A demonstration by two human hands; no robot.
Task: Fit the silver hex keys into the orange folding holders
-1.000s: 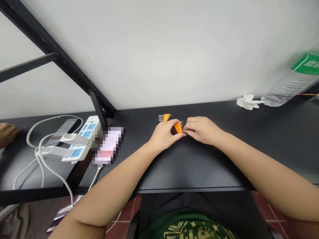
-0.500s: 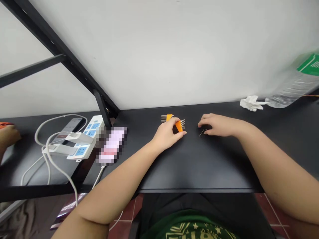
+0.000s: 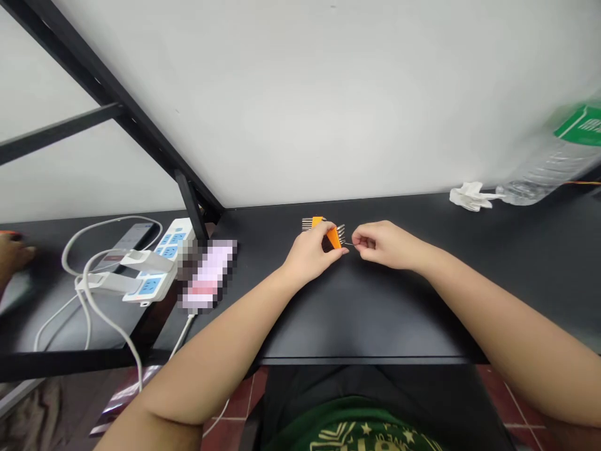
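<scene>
Centrally, on the black worktop [image 3: 375,313], the left hand [image 3: 310,254] grips an orange holder [image 3: 334,237] with a row of thin metal pins, lifted just off the surface. The right hand [image 3: 382,244] is closed in a pinch on 1 thin pin [image 3: 348,243], its tip touching the holder's pin row. A second orange holder [image 3: 313,222] lies just behind the left hand. Further left sit a white power strip [image 3: 157,263] with cables and a blurred pink item [image 3: 206,275]; far right, a crumpled tissue [image 3: 469,195] lies beside a plastic bottle [image 3: 549,169]
</scene>
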